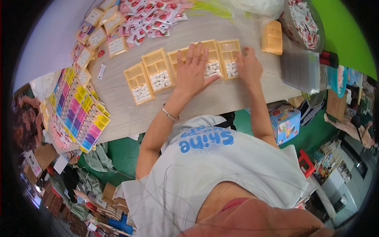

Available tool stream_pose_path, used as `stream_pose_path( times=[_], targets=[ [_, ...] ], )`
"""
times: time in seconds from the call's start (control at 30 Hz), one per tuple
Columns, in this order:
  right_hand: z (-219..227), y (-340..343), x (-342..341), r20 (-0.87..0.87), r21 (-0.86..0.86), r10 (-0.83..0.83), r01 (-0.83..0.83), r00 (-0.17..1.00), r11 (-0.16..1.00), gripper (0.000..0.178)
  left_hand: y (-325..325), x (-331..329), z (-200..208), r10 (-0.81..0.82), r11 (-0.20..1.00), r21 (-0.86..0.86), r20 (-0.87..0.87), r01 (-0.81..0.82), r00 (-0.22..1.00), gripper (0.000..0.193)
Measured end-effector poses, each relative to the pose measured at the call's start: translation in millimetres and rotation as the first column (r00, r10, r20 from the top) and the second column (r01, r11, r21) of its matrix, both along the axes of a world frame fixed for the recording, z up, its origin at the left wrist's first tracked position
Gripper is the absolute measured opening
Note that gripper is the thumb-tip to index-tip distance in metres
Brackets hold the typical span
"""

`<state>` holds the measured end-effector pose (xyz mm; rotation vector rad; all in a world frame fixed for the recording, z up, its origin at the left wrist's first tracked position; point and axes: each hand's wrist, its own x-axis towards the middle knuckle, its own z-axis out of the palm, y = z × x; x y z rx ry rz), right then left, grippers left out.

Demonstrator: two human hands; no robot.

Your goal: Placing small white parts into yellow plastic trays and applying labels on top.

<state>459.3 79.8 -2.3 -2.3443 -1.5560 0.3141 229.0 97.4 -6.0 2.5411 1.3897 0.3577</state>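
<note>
My left hand [193,69] lies open, fingers spread flat on the third tray [197,59], my right hand [248,65] rests loosely open on the fourth tray [230,57]; I judge the white pieces [213,68] are being levelled, needing light, even pressure next.

1. Left hand [193,69]: flat, fingers spread over yellow tray [207,59] w/ white pieces
2. Right hand [249,65]: resting on next tray [229,55]
3. Wooden table [221,96]; red-white sachets [152,17] at far edge
</note>
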Motion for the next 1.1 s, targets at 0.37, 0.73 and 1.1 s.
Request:
stream_pose_path(
  times=[0.37, 0.73, 1.1],
  targets=[
    [97.3, 258.8, 85.2, -0.001, 0.514, 0.073, -0.062, 0.997, 0.855, 0.043, -13.3, -114.5, -0.4, 0.289, 0.955, -0.019, -0.167, -0.296, 0.943, 0.084],
    [36.4, 186.5, -4.3, 0.167, 0.276, 0.624, -0.644, 0.763, 0.713, 0.021, -28.6, -114.8, 1.4, 0.266, 0.962, -0.041, -0.107, -0.271, 0.958, 0.086],
    [-10.2, 160.8, 14.7, 0.23, 0.212, 0.438, -0.484, 0.869, 0.849, 0.017, 11.1, -93.6, 15.3, 0.226, 0.958, 0.093, 0.345, -0.273, 0.911, 0.04]
  ],
)
